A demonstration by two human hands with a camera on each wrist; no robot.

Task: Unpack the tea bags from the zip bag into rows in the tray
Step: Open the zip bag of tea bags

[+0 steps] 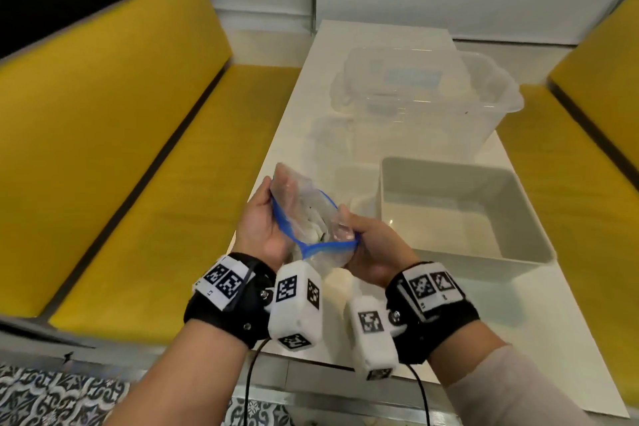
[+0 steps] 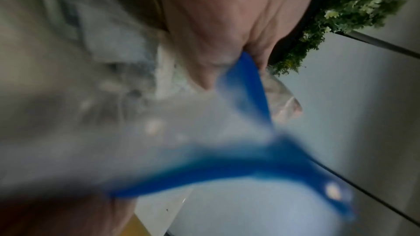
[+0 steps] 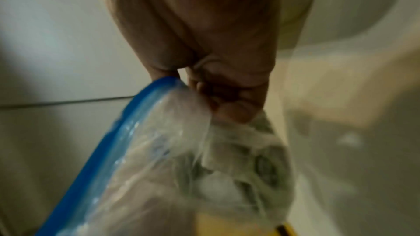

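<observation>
A clear zip bag (image 1: 304, 214) with a blue zip strip is held over the table's left edge, its mouth pulled apart. My left hand (image 1: 264, 218) pinches the left lip, and my right hand (image 1: 363, 242) pinches the right lip. Pale tea bags (image 1: 316, 226) show inside through the mouth. The left wrist view is blurred; the blue zip strip (image 2: 245, 92) runs from my thumb. In the right wrist view my fingers grip the bag's edge (image 3: 159, 132) above the tea bags (image 3: 238, 168). The grey tray (image 1: 518, 254) stands just right of my hands, nothing in it.
A clear plastic tub (image 1: 505, 104) with a lid inside stands behind the tray on the white table (image 1: 363, 45). Yellow benches (image 1: 138, 149) flank the table on both sides. A patterned floor lies below at the near left.
</observation>
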